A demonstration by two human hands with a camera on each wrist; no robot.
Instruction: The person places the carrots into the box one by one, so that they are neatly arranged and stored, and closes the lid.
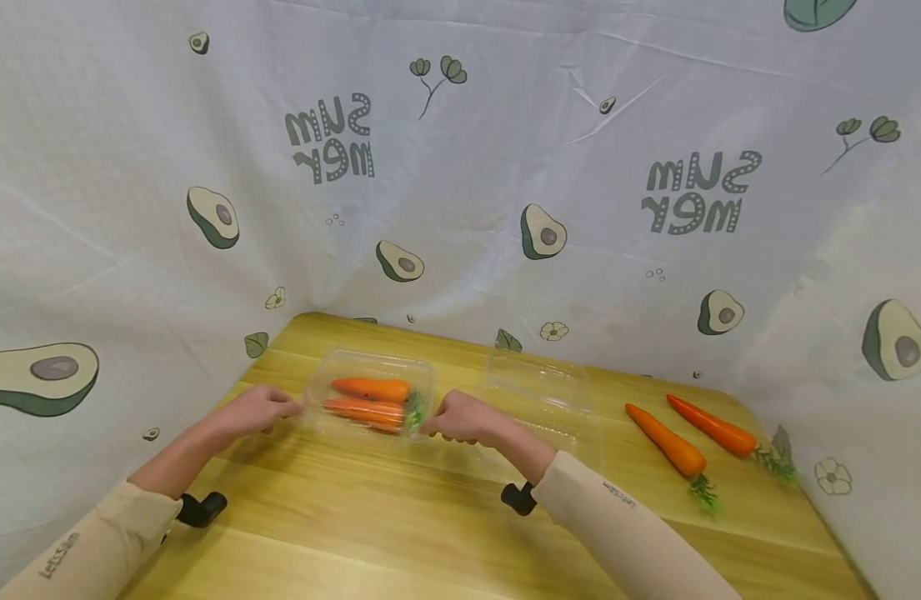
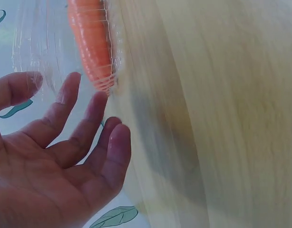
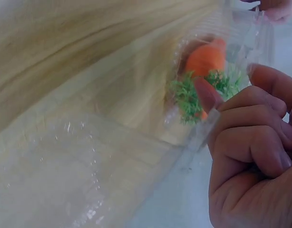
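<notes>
Two orange carrots (image 1: pixel 372 389) with green tops lie side by side inside a clear plastic box (image 1: pixel 370 360) on the wooden table. At the box's left end is my left hand (image 1: pixel 259 410), its fingers loosely bent and spread, with thumb and index fingertips by the plastic edge in the left wrist view. My right hand (image 1: pixel 462 418) is at the front right corner. There it pinches the plastic edge between thumb and index finger, the other fingers curled, beside the green carrot tops (image 3: pixel 188 97).
A second clear plastic container (image 1: pixel 538 379) stands open behind and right of my right hand. Two more carrots (image 1: pixel 666 440) with green tops lie farther right on the table (image 1: pixel 340 533). A white printed cloth (image 1: pixel 460 183) hangs around the back and sides.
</notes>
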